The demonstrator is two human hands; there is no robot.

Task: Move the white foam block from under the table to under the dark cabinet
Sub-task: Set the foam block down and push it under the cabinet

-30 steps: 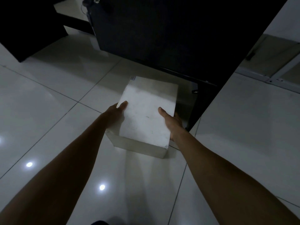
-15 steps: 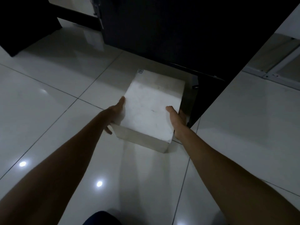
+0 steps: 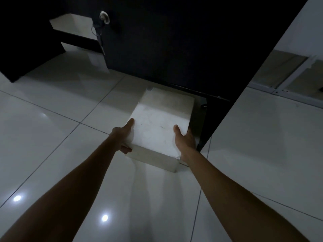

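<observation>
The white foam block [image 3: 159, 123] lies on the glossy tiled floor, its far end in the shadow at the lower edge of the dark cabinet [image 3: 174, 46]. My left hand [image 3: 124, 137] grips its near left side, thumb on top and fingers beneath the edge. My right hand [image 3: 184, 138] clasps the near right side, thumb on top. Both forearms reach in from the bottom of the head view. The block's far edge touches or slips just beneath the cabinet's base; which one is unclear.
A dark cabinet leg or side panel [image 3: 211, 126] stands right beside the block's right face. Another dark piece of furniture [image 3: 26, 41] fills the upper left. A pale wall and a metal floor rail [image 3: 279, 91] run along the right. Open tiled floor [image 3: 52, 137] spreads left.
The block has slid forward across the floor toward the cabinet, and its far end now sits in the cabinet's shadow. Both hands stayed on its sides and moved with it.
</observation>
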